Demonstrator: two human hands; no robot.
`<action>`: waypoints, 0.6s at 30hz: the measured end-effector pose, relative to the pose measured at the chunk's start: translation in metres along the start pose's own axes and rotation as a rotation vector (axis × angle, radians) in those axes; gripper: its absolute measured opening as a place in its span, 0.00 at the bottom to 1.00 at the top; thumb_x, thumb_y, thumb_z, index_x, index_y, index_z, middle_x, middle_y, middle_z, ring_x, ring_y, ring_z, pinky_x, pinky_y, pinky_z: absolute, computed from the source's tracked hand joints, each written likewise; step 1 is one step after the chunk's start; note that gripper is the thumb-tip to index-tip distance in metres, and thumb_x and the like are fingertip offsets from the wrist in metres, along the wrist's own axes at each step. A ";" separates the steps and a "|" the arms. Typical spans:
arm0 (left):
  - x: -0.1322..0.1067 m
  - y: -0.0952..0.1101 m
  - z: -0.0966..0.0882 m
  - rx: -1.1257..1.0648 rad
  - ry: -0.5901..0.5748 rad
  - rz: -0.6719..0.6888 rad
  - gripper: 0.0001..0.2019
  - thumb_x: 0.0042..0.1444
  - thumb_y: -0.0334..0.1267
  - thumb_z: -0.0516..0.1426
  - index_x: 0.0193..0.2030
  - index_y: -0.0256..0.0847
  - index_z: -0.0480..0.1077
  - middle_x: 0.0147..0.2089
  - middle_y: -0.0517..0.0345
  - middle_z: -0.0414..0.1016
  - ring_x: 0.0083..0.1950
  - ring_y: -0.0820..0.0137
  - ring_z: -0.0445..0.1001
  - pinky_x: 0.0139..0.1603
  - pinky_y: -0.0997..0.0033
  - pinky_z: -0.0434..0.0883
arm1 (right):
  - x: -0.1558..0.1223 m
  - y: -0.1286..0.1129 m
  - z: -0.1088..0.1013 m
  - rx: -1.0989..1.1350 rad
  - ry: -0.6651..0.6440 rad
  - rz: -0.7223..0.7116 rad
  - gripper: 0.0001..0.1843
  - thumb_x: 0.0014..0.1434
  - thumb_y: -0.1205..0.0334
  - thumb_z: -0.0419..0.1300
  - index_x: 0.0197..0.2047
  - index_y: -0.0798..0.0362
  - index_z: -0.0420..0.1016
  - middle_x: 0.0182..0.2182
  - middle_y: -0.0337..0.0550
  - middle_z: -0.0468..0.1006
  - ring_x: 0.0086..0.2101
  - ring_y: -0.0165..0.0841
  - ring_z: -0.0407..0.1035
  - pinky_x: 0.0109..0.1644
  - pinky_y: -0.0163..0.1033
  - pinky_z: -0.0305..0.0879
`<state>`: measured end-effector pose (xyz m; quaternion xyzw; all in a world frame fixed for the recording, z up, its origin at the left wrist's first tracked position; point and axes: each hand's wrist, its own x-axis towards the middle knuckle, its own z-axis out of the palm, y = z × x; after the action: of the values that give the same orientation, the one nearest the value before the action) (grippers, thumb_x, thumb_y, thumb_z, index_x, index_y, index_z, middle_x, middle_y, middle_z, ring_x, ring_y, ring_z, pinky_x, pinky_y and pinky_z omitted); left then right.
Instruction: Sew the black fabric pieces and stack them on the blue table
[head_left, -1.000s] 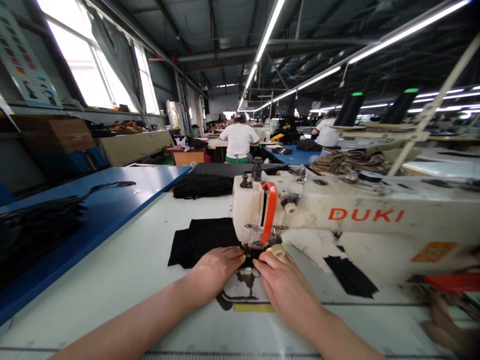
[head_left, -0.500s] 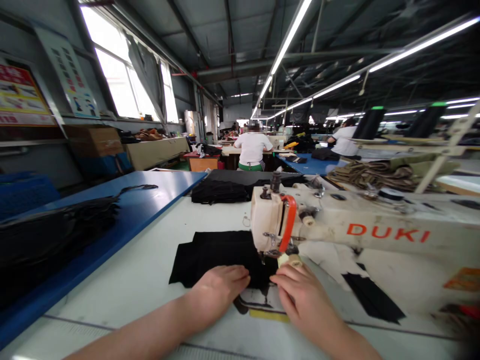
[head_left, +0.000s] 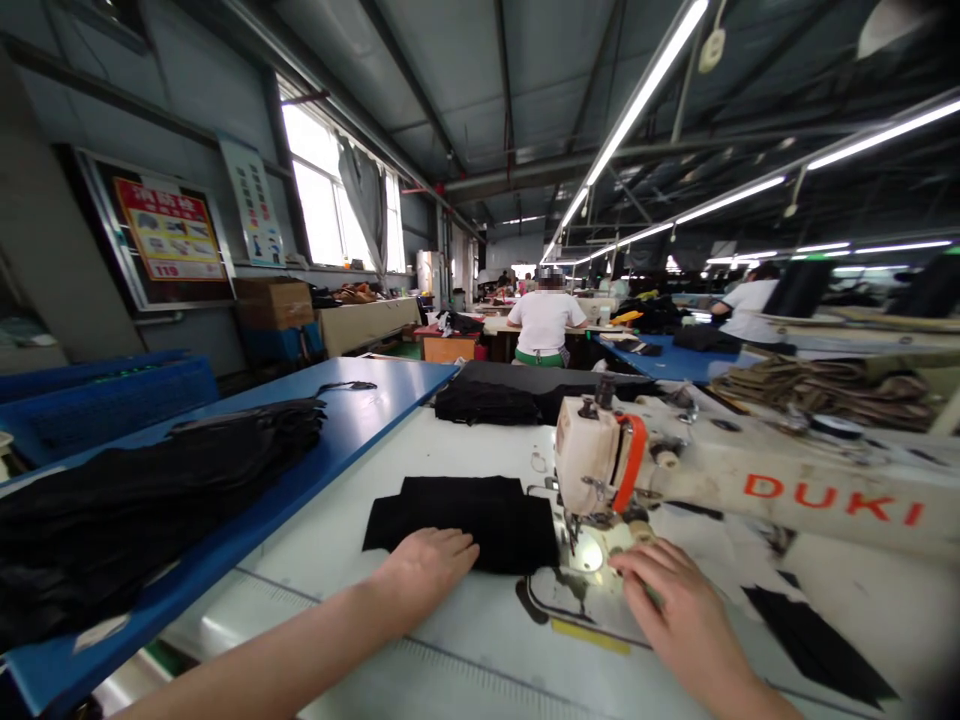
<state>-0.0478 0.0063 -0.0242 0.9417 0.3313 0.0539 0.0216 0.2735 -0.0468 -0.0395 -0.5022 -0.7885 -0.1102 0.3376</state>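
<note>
A black fabric piece (head_left: 480,510) lies flat on the pale sewing table, just left of the needle. My left hand (head_left: 431,568) rests flat on its near edge, fingers stretched out. To the right of the lit needle plate (head_left: 589,550) is my right hand (head_left: 675,595), its fingers bent and drawn together near the plate. Whether anything thin is pinched there is hidden. The white sewing machine (head_left: 592,455) with an orange lever (head_left: 630,465) stands over the plate. No fabric shows under its needle.
Black cut pieces (head_left: 821,640) lie right of my right hand. A stack of black fabric (head_left: 487,400) sits behind the machine. More black fabric (head_left: 165,490) is heaped on the blue table (head_left: 390,385) at left. A person in a white top (head_left: 547,325) sits farther ahead.
The black fabric has come out from under the needle area to the left, with my left hand on it. My right hand is now apart from the fabric. The view has turned left.
</note>
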 end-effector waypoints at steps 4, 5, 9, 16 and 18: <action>-0.020 -0.037 -0.020 -0.331 0.163 -0.240 0.19 0.56 0.27 0.48 0.50 0.42 0.71 0.52 0.55 0.75 0.52 0.62 0.73 0.54 0.64 0.67 | -0.001 0.002 0.001 -0.012 0.002 -0.021 0.10 0.60 0.64 0.49 0.34 0.50 0.71 0.30 0.43 0.73 0.34 0.37 0.68 0.40 0.43 0.64; -0.025 -0.047 -0.027 -0.454 0.196 -0.339 0.16 0.56 0.30 0.48 0.47 0.41 0.73 0.48 0.56 0.77 0.48 0.62 0.75 0.50 0.65 0.69 | -0.001 0.003 0.002 -0.011 -0.003 -0.034 0.10 0.60 0.64 0.49 0.34 0.50 0.71 0.30 0.43 0.73 0.34 0.37 0.68 0.39 0.43 0.64; -0.036 -0.076 -0.062 -1.038 0.181 -0.500 0.10 0.53 0.37 0.55 0.38 0.36 0.74 0.35 0.55 0.79 0.38 0.62 0.77 0.43 0.66 0.71 | -0.002 0.007 0.006 -0.029 0.013 -0.080 0.08 0.60 0.63 0.51 0.36 0.49 0.72 0.31 0.42 0.74 0.35 0.36 0.69 0.38 0.40 0.65; -0.036 -0.075 -0.101 -1.295 0.109 -0.528 0.15 0.48 0.40 0.61 0.42 0.36 0.74 0.36 0.53 0.79 0.38 0.62 0.77 0.42 0.67 0.71 | -0.001 0.009 0.005 -0.092 0.024 -0.141 0.06 0.57 0.64 0.55 0.36 0.49 0.72 0.32 0.40 0.75 0.35 0.35 0.70 0.40 0.39 0.66; -0.033 -0.074 -0.106 -1.246 0.061 -0.500 0.15 0.50 0.41 0.60 0.43 0.36 0.74 0.37 0.52 0.79 0.39 0.61 0.77 0.42 0.67 0.71 | -0.001 0.007 0.004 -0.094 0.007 -0.147 0.05 0.57 0.64 0.55 0.36 0.49 0.72 0.31 0.40 0.75 0.35 0.35 0.70 0.39 0.39 0.67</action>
<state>-0.1319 0.0435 0.0722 0.6463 0.4471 0.2551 0.5633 0.2783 -0.0420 -0.0440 -0.4577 -0.8162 -0.1732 0.3072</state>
